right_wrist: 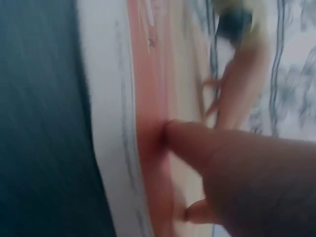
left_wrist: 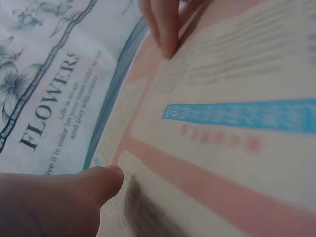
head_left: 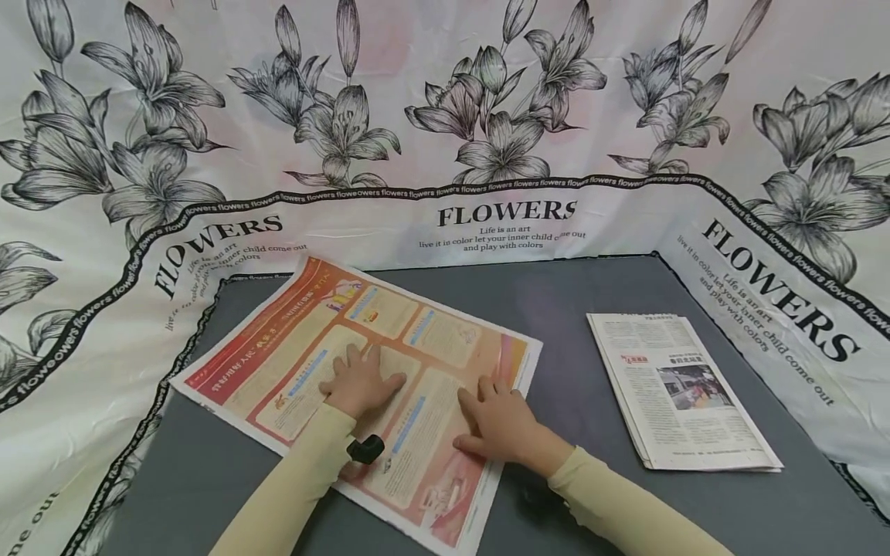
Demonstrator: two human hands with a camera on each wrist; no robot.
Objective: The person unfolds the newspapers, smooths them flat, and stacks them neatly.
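Observation:
A large newspaper sheet [head_left: 239,378], printed in orange and red with cream text panels and blue headings, lies at a slant on the grey table. My left hand [head_left: 358,382] rests near its middle, fingers spread across the print. Close to the sheet's right edge, my right hand [head_left: 504,425] touches the page with fingertips and thumb. In the left wrist view the left thumb [left_wrist: 101,185] is over the paper [left_wrist: 217,163], with right-hand fingers [left_wrist: 165,29] beyond. In the right wrist view, the right hand [right_wrist: 237,168] has a fingertip on the orange print beside the white margin [right_wrist: 106,113].
A folded stack of newspapers [head_left: 688,432] with a colour photo lies on the right of the grey table [head_left: 556,309]. A white cloth [head_left: 389,224] printed with flowers and lettering rises behind and at both sides. A black band [head_left: 365,449] is on my left wrist.

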